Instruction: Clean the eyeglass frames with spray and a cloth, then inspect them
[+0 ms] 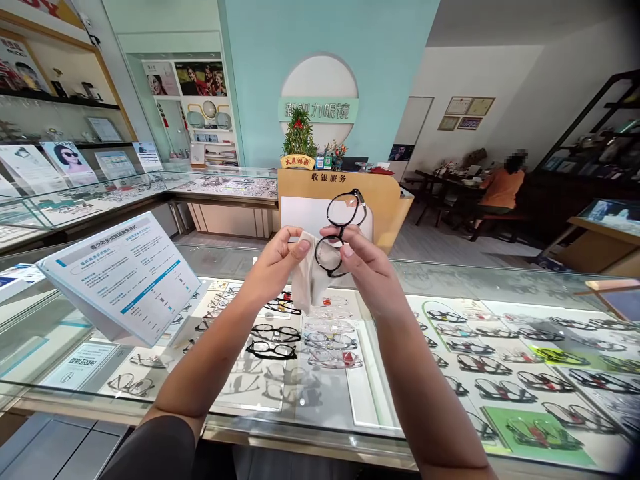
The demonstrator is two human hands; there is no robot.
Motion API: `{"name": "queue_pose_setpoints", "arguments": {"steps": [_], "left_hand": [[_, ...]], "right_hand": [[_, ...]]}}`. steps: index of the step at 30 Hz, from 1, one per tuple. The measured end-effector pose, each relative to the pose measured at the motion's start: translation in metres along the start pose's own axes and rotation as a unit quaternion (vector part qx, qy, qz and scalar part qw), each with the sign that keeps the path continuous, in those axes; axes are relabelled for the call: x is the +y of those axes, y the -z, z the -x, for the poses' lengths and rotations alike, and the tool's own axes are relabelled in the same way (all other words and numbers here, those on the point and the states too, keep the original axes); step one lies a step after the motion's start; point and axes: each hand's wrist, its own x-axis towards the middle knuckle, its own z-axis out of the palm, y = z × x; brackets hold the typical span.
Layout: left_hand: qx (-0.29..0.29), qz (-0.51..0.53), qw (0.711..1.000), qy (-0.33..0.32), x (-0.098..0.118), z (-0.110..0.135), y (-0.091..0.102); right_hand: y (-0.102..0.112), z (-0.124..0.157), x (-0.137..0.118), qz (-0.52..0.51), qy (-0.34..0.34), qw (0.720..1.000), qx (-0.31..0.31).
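Observation:
My right hand is closed on a pair of black round-rimmed eyeglasses, held upright on end with one lens above the other. Thumb and fingers grip the lower rim. Close on its left, my left hand pinches a pale cleaning cloth that hangs down beside the lower lens. Whether the cloth touches that lens I cannot tell. Both hands are raised above a glass display case holding rows of eyeglass frames.
A white printed card stand stands on the glass at the left. Beyond the case are a wooden cashier counter with a plant and more glass showcases. A person in orange sits at a table at the far right.

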Motion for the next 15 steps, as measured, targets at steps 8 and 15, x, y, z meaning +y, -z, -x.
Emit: {"name": "queue_pose_setpoints", "arguments": {"steps": [8, 15], "left_hand": [[-0.034, 0.068, 0.996, 0.043, 0.002, 0.0022, -0.0027], [0.009, 0.111, 0.992, 0.061, 0.0003, 0.0019, -0.0092]], "right_hand": [[-0.0011, -0.0018, -0.0001, -0.054, -0.021, 0.996, -0.072], [-0.0058, -0.0042, 0.005, -0.077, -0.03, 0.993, -0.087]]}}
